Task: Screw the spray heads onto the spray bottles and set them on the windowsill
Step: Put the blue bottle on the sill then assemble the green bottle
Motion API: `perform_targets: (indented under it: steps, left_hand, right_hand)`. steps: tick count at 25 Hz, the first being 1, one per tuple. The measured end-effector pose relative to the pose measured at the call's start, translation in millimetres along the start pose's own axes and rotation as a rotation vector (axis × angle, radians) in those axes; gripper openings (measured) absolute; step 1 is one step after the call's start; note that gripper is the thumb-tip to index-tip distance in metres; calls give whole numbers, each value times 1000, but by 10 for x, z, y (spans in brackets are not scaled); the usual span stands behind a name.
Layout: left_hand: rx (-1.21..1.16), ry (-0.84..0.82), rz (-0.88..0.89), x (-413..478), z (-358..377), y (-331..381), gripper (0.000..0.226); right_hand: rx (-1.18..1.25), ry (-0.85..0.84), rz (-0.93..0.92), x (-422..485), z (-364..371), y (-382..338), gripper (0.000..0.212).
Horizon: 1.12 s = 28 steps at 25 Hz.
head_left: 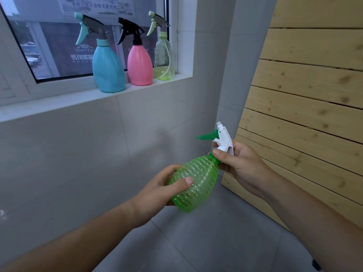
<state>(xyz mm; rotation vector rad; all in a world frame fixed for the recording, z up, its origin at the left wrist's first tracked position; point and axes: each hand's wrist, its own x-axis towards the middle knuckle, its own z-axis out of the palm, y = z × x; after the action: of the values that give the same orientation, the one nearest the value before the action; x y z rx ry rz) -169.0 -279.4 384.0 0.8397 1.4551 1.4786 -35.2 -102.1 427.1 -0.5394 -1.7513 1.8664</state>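
The ribbed green spray bottle [196, 183] was held in mid-air below the windowsill [59, 103], tilted so its neck pointed up and to the right, well apart from the three finished bottles standing on the sill: a blue bottle [108, 69], a pink bottle [139, 65] and a clear yellow-green bottle [163, 59], each with a head on. The left hand [157, 195] cupped the belly of the green bottle, its fingers closed round the far side and the thumb pressed across the ribs. The right hand [241, 165] was closed on the white spray head [224, 140] at the collar, thumb in front and fingers behind, with the green trigger [206, 136] jutting to the left. The head looked seated on the neck, though whether the thread was fully run home could not be told. To do this step well, the left hand would best hold the body firm without squeezing the thin wall, while the right turned the collar rather than the nozzle, keeping the head square to the neck so the thread would not cross. Snug would be enough. The bare stretch of sill to the left of the blue bottle seemed the easy place to stand it.
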Motion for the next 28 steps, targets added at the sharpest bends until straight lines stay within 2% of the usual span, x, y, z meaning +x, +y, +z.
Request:
perform_targets:
  steps: [3,5,11,14,21,25,28]
  left_hand:
    - [1,-13,4,-7,10,4,59]
    - [0,-1,4,3,2,8,60]
    - [-185,-58,-65,23,25,5,60]
    - [-217,-59,-43,45,24,16,65]
    - [-32,-2,41,22,28,24,66]
    - [-150,-97,-17,24,9,62,67]
    - [-147,-127,-55,30,38,55,61]
  right_hand:
    - [-78,30,-19,1,31,21,11]
    - [23,9,5,-2,27,10,8]
    - [302,-38,70,-4,46,23,29]
    - [418,-83,100,8,71,18,26]
    - [347,16,55,17,154,66,29]
    - [355,-2,79,34,178,62,21]
    - [353,-24,91,20,190,76,23]
